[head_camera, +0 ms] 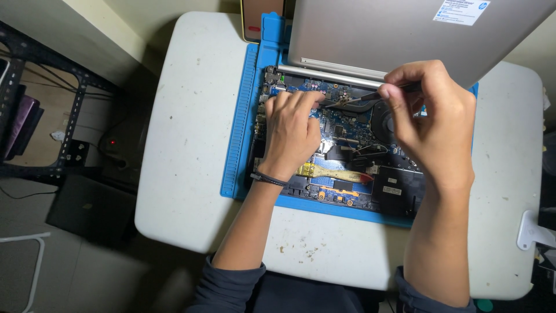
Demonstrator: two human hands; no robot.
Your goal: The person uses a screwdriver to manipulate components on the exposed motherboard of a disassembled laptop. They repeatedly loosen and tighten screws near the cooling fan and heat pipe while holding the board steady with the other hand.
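Surface [197,145]: white, scuffed, rounded corners, carrying a blue work mat [237,133]; dark floor and a black rack to the left.
Head view, laptop [341,145]: opened on the mat, blue circuit board and fan exposed, silver lid tilted up behind.
Left hand [289,130]: fingers curled, pressing down on the board near the hinge.
Right hand [431,113]: pinching a slim dark tool [370,95], tip at the board beside the left fingertips.
Brush [336,171]: lying on the board below, untouched.
Step, judged: fine work at one spot on the board.
Next move, judged: steady tip, light pressure.

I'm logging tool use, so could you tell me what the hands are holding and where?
The right hand pinches a slim dark tool by its upper end. The left hand holds nothing, resting on the circuit board.
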